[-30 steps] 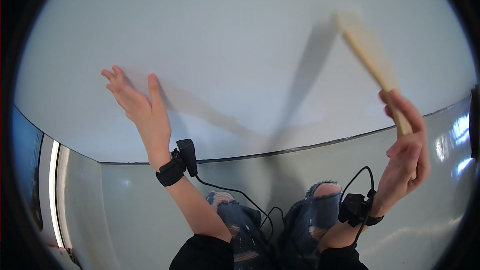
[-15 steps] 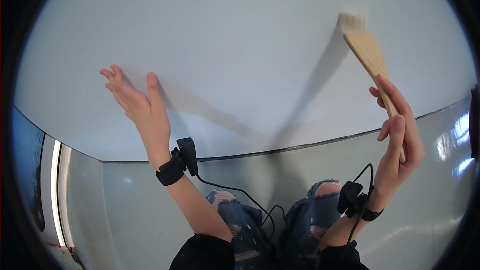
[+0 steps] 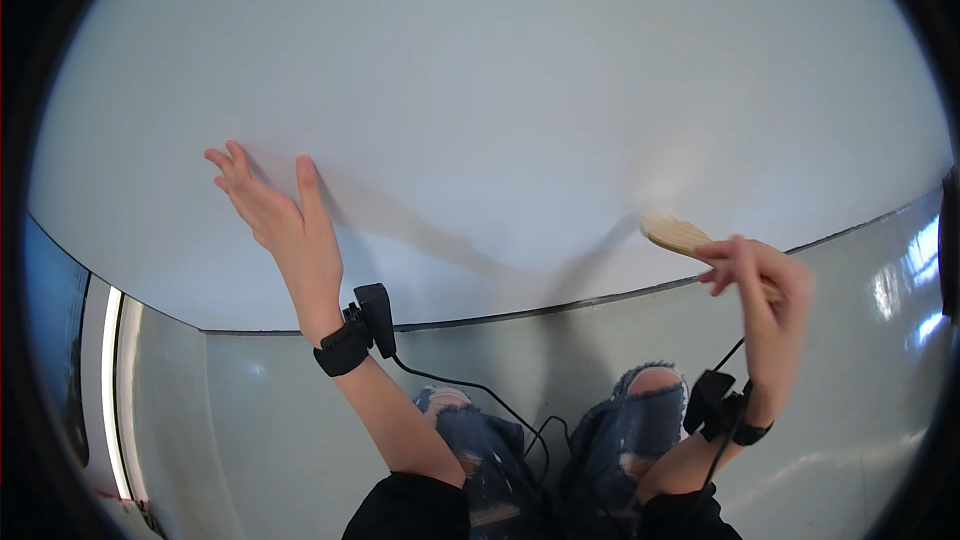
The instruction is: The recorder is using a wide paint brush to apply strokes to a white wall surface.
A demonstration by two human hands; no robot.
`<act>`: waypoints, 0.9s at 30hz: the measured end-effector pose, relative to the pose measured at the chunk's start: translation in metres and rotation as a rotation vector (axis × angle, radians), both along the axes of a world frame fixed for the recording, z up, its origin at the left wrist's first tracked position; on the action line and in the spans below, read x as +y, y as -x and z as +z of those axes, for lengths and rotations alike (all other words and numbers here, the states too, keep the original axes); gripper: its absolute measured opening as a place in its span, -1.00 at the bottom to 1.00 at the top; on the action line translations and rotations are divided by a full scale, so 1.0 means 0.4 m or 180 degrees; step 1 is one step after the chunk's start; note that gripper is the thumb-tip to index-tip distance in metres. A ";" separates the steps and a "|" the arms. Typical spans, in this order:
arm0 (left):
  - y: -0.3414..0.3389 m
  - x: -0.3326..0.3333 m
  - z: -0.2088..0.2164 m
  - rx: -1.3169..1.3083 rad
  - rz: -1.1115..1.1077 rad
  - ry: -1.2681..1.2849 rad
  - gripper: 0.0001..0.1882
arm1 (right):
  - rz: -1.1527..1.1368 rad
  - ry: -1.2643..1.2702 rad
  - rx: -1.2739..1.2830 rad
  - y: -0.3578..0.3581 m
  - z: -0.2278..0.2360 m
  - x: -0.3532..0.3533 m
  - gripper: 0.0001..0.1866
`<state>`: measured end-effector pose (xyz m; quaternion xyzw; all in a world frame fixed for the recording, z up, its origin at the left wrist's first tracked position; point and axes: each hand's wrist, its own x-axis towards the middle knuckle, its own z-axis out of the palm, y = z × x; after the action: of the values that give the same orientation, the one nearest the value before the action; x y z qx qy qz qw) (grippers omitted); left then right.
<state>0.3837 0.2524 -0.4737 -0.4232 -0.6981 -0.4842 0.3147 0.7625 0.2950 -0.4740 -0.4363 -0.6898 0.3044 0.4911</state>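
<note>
A flat paintbrush (image 3: 681,236) with a pale wooden handle and light bristles is gripped by my right hand (image 3: 775,290), thumb and fingers closed round the handle. Its bristles point up and left, close against the broad white surface (image 3: 450,140); they are blurred, and I cannot tell how firmly they touch. On the left, my left hand (image 3: 280,215) is open with its fingers apart and nothing in it, at or just above the white surface, its shadow falling to the right.
A dark edge strip (image 3: 560,307) bounds the white surface on the near side. Below lies a shiny grey-green floor (image 3: 300,420). Black wrist devices (image 3: 375,320) with cables (image 3: 470,377) sit on both forearms. My knees in torn jeans (image 3: 640,410) show beneath; a bright light strip (image 3: 112,390) stands at left.
My right hand has drawn the paintbrush down and left toward the near edge, tilting it from steep to nearly level. My left hand has hardly moved.
</note>
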 end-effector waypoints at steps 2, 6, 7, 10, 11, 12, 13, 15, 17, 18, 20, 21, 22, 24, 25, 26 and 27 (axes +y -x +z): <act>-0.003 0.002 -0.002 -0.0019 0.0024 0.0013 -0.18 | -0.0038 -0.0407 0.0335 -0.015 0.018 -0.021 -0.59; -0.009 -0.006 0.007 -0.0025 -0.0036 -0.0034 -0.16 | -0.0173 -0.1512 0.0717 -0.025 0.018 -0.005 -0.50; -0.006 -0.010 0.006 -0.0018 -0.0028 -0.0041 -0.16 | -0.0309 -0.2027 0.0799 -0.018 0.013 0.011 -0.50; -0.005 -0.006 0.004 -0.0039 -0.0023 -0.0037 -0.15 | -0.0380 -0.2158 0.0372 0.004 -0.001 0.050 -0.54; -0.006 -0.005 0.004 -0.0066 -0.0011 -0.0025 -0.15 | -0.0406 -0.2221 0.0161 0.009 -0.006 0.058 -0.56; -0.005 -0.003 0.003 -0.0065 -0.0007 -0.0017 -0.15 | -0.0427 -0.2168 0.0085 0.009 -0.010 0.064 -0.57; -0.004 -0.001 0.001 0.0006 0.0023 -0.0005 -0.16 | -0.0424 -0.2159 0.0086 0.006 -0.008 0.060 -0.57; 0.000 -0.001 -0.002 0.0060 0.0061 0.0020 -0.18 | -0.0452 -0.1822 0.0122 -0.004 0.010 0.034 -0.55; 0.002 0.003 0.000 0.0067 0.0026 -0.0011 -0.18 | -0.0422 -0.1568 0.0168 -0.016 0.021 0.013 -0.59; 0.001 0.005 0.002 0.0063 0.0025 -0.0001 -0.18 | -0.0398 -0.1326 0.0223 -0.021 0.024 0.007 -0.63; -0.001 0.006 0.007 -0.0029 -0.0068 -0.0042 -0.14 | -0.0360 -0.1019 0.0251 -0.019 0.026 -0.003 -0.66; -0.001 0.006 0.006 -0.0030 -0.0066 -0.0036 -0.14 | -0.0321 -0.0721 0.0284 -0.017 0.026 -0.006 -0.68; 0.000 0.005 0.007 -0.0047 -0.0035 -0.0018 -0.13 | -0.0283 -0.0446 0.0077 -0.015 0.023 -0.001 -0.70; -0.003 0.008 0.004 -0.0080 -0.0020 -0.0013 -0.13 | -0.0197 -0.0139 -0.0144 -0.019 -0.007 0.036 -0.70; -0.002 0.009 0.002 -0.0012 -0.0009 -0.0013 -0.15 | -0.0107 0.0174 -0.0356 -0.021 -0.023 0.056 -0.69; -0.001 0.009 0.002 0.0064 0.0008 -0.0008 -0.17 | -0.0110 0.0171 -0.0356 -0.019 -0.037 0.071 -0.69; -0.001 0.007 0.000 0.0063 0.0005 -0.0012 -0.17 | -0.0108 0.0395 -0.0479 -0.016 -0.049 0.083 -0.68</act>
<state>0.3840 0.2554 -0.4736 -0.4268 -0.6944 -0.4812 0.3227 0.7690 0.3283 -0.4937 -0.4990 -0.6971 0.3046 0.4150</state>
